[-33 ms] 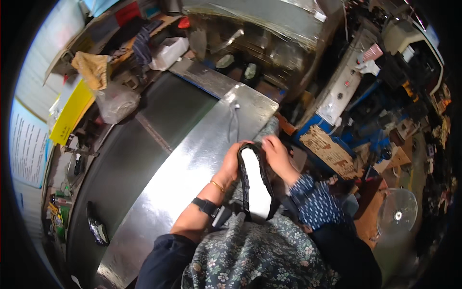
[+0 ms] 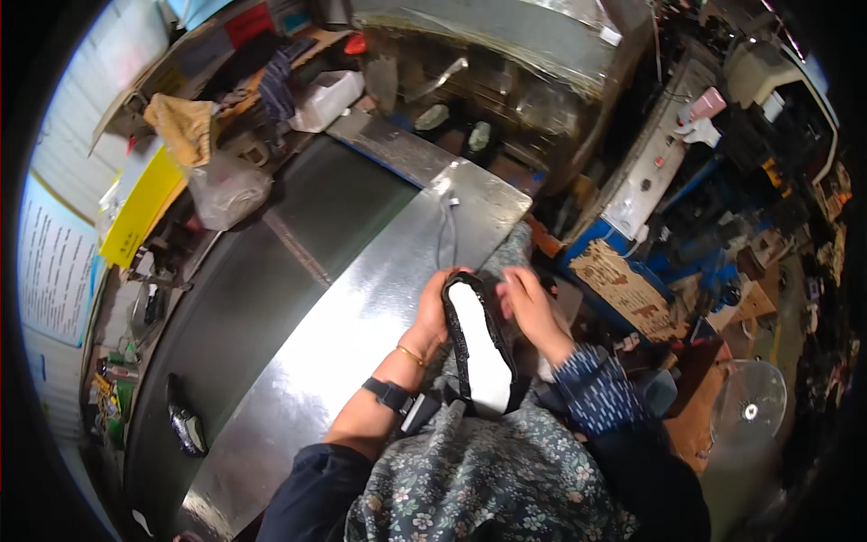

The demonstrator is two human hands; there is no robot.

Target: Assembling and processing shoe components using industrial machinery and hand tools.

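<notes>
A black shoe (image 2: 482,348) is bottom up in front of my body, its long white insole board showing and the black upper folded around its rim. My left hand (image 2: 435,310) is wrapped around the far left end of the shoe, fingers closed on it. Just off the shoe's right edge is my right hand (image 2: 531,312), apart from it, with fingers curled together and a little blurred; whether anything is between them is hidden. The near end of the shoe rests against my floral apron (image 2: 488,479).
A shiny metal tabletop (image 2: 307,343) runs along my left, beside a dark conveyor belt (image 2: 244,298). Another black shoe (image 2: 187,425) lies on the belt. Two shoe-like shapes (image 2: 479,135) sit inside the machine ahead. A cluttered bench (image 2: 646,172) stands at right.
My right hand has come away from the shoe's far end, slightly to the right and nearer to me. My left hand keeps its hold; the whole view has shifted a little.
</notes>
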